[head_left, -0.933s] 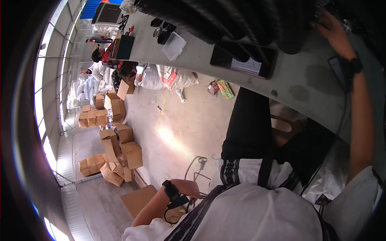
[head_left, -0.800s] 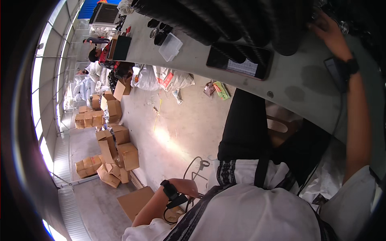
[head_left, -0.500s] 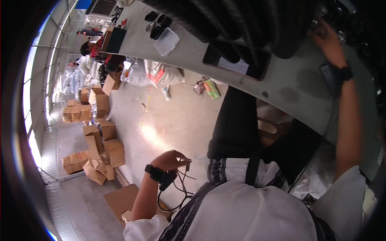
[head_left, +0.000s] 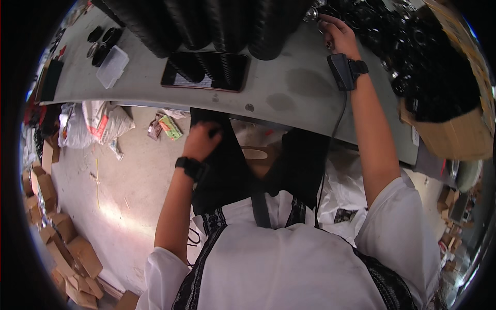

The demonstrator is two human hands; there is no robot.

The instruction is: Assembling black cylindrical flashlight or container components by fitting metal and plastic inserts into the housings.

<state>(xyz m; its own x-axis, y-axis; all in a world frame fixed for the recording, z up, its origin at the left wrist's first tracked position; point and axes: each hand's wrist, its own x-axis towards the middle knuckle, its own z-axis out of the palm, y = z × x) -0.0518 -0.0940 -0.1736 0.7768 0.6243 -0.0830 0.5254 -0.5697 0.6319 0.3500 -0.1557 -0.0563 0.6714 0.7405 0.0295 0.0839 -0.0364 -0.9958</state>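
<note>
My right hand [head_left: 338, 39] reaches over the table with its fingers bent, close to a shiny round part [head_left: 311, 14]. A small metallic bit shows at its fingers, too small to name. Beyond that hand lies a heap of glossy black ring-like parts [head_left: 413, 41]. My left hand [head_left: 201, 140] hangs above my dark-clothed lap, below the table edge. Its fingers look curled but are smeared by motion, so I cannot make out anything in them. Both wrists carry dark strapped devices.
Tall black ribbed cylinders [head_left: 227, 26] stand on the grey table [head_left: 289, 103]. Near them lie a dark phone [head_left: 205, 71], a clear plastic lid or tray [head_left: 112, 67] and several black rings [head_left: 106, 44]. A cardboard box [head_left: 454, 132] is at right; sacks [head_left: 106, 121] and cartons [head_left: 77, 253] stand at left.
My view has swung to the right. My left hand has come from out at the side to over my lap. My right hand stays by the black parts, with its fingers now plainer to see.
</note>
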